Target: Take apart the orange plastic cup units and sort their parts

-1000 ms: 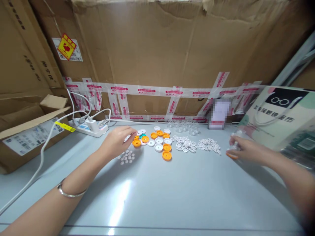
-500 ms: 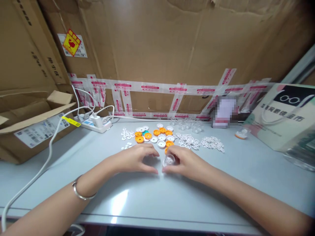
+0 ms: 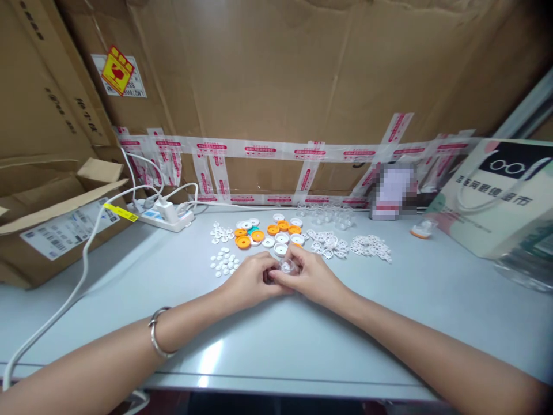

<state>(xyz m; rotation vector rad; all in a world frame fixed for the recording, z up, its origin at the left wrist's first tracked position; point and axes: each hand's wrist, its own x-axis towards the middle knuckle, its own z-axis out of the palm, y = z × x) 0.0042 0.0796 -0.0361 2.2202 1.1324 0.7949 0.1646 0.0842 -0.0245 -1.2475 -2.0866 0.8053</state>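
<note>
Both hands meet over the near middle of the table. Between them is a small clear plastic dome point(image 3: 286, 266) with a white piece inside. My right hand point(image 3: 317, 276) pinches the dome from the right, thumb in front. From the left, my left hand point(image 3: 253, 280) has its fingers curled round the dome's side; part of its grip is hidden behind the right thumb. Just beyond the hands lie orange ring caps point(image 3: 242, 242) and white ring caps point(image 3: 282, 238), with a teal one among them. White openwork pieces point(image 3: 330, 245) are piled to the right.
Small white discs point(image 3: 224, 263) and white stemmed pieces point(image 3: 222, 233) lie to the left. Clear domes point(image 3: 328, 216) stand at the back. A dome with an orange base point(image 3: 423, 229) sits near a paper bag point(image 3: 492, 202). A power strip point(image 3: 166, 219) and open carton point(image 3: 56, 230) are at left.
My left hand has closed in from the left onto the clear dome. My right hand has brought the dome slightly left and farther from me. The small white discs are now uncovered.
</note>
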